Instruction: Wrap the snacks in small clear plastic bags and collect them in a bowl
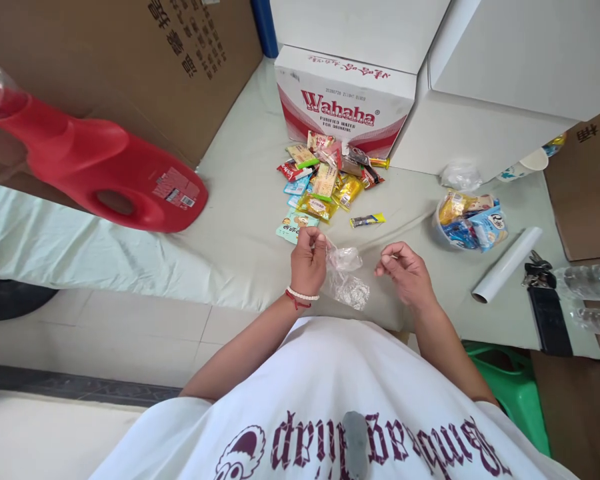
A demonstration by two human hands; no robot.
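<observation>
One green stool (525,400) is below the near edge of the desk (240,233), partly hidden by the right arm and the desk. Over the near edge, the left hand (310,261) pinches one clear plastic bag (349,287) between thumb and fingers, closed on its top; the bag hangs crumpled, its outline hard to make out. The right hand (404,272), just beside it, has its fingers curled with the thumb close to them; whether they grip anything, I cannot tell.

By the near right corner lie one flat black object (550,320), one bunch of keys (539,272) touching its far end, and two clear bottles (587,281), both cut off by the frame. Left of these is one white roll (507,265). Beyond it, one clear bowl (437,223) holds several wrapped packets (489,227), overlapping too much to count.

Near the middle, one small yellow-tipped packet (368,220) lies apart from a heap of wrapped snacks (325,177), many of them partly covered. One red jug (105,167) is at the left, its top cut off.

Towards the far edge are one crumpled clear wrapper (461,176), one paper cup (525,165), partly hidden, and one Wahaha box (347,100) behind the heap.
</observation>
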